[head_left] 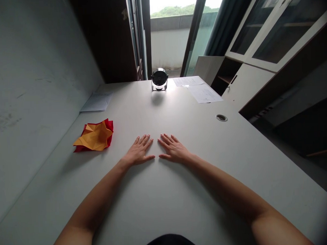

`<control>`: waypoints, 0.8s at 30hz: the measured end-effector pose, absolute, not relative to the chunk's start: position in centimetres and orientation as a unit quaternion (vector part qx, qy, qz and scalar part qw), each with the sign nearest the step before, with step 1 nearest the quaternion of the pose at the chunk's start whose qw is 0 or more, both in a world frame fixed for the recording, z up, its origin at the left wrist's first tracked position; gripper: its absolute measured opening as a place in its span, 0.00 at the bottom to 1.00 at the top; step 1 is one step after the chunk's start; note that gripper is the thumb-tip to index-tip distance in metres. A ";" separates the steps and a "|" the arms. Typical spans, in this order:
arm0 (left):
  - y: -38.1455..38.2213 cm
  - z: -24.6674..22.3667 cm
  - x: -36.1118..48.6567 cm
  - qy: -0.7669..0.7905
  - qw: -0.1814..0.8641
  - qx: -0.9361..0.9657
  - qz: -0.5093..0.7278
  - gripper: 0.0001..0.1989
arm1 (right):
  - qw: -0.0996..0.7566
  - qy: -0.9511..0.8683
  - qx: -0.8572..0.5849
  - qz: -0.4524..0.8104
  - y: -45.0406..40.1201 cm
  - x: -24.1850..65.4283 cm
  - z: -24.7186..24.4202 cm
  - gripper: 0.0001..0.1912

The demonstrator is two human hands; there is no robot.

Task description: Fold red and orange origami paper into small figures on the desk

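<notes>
Head camera view: our two bare hands lie palms down on a white table (160,197), fingers spread and gripping nothing. Our left hand (139,151) and right hand (175,149) are side by side, thumbs pointing at each other, near but not touching.

Beyond the left hand, toward the wall (39,105), lies a crumpled bundle (95,136), orange-yellow on top with red showing around its edges; we cannot tell whether it is paper or cloth. We judge that handling is at a standstill: nothing is lifted, and the bundle sits untouched, neither flattened nor spread out.

Counting outward, we find one bundle in two colours, one round black device (159,78) on a metallic stand at the far edge, one pile of white paper (96,102) at far left, its sheets too faint to number, apparently two printed sheets (205,93) at far right, and one round cable hole (221,118) nearer us.
</notes>
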State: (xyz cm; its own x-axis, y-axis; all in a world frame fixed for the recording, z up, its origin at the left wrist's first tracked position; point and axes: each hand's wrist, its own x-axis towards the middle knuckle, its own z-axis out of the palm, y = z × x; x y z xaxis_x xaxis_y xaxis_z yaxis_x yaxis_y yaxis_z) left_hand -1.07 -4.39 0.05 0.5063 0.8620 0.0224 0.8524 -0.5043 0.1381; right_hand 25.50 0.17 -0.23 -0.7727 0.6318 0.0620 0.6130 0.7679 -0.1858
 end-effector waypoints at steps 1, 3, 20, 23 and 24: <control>-4.4 0.0 -1.1 0.494 0.056 0.867 0.042 0.45 | 0.055 -0.938 -0.332 0.080 0.2 25.5 -0.2 0.48; -4.4 0.0 -1.2 0.496 0.054 0.866 0.042 0.45 | 0.050 -0.938 -0.332 0.083 0.2 25.4 -0.2 0.48; -4.6 0.2 -1.1 0.509 0.046 0.858 0.054 0.44 | 0.054 -0.937 -0.334 0.084 0.2 25.4 -0.1 0.46; -4.6 0.1 -1.0 0.517 0.045 0.853 0.056 0.44 | 0.055 -0.937 -0.334 0.086 0.2 25.4 -0.2 0.46; -4.6 0.0 -1.0 0.516 0.046 0.854 0.053 0.44 | 0.055 -0.937 -0.334 0.087 0.2 25.4 -0.2 0.46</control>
